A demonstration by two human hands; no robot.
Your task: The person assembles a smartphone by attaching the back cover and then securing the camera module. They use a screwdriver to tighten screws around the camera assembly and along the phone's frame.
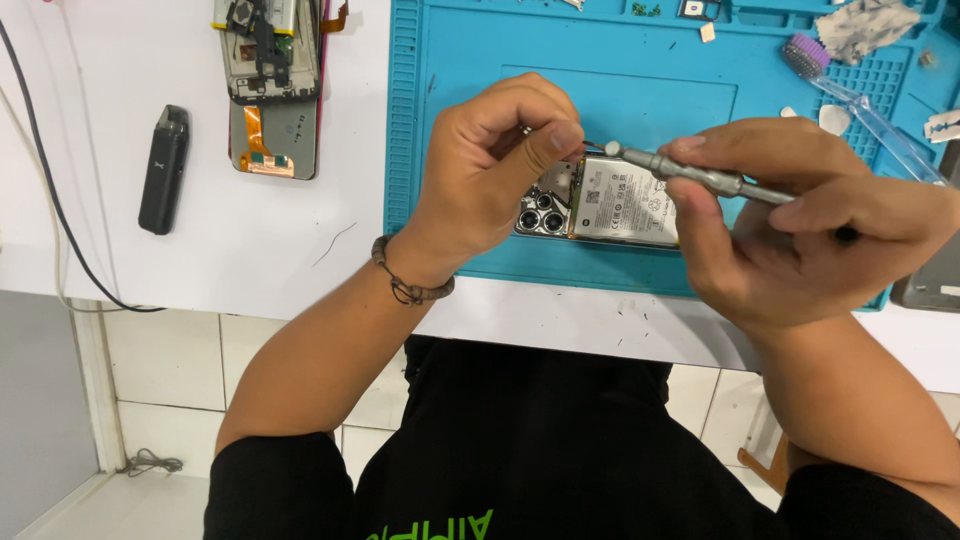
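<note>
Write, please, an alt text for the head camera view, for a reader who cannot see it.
A person's right hand holds a thin metal screwdriver over an opened phone on a blue work mat, while the left hand pinches something small beside the tool's tip. On the white table to the left lie a second dismantled phone and a small black device.

We see a white bench (pixel 250 250) carrying a blue mat (pixel 460 120) on its right part. Directly on the bare white top lie a black pod device (pixel 163 168), a dismantled phone (pixel 272 85), and a dark cable (pixel 40 180) trailing over the edge.
</note>
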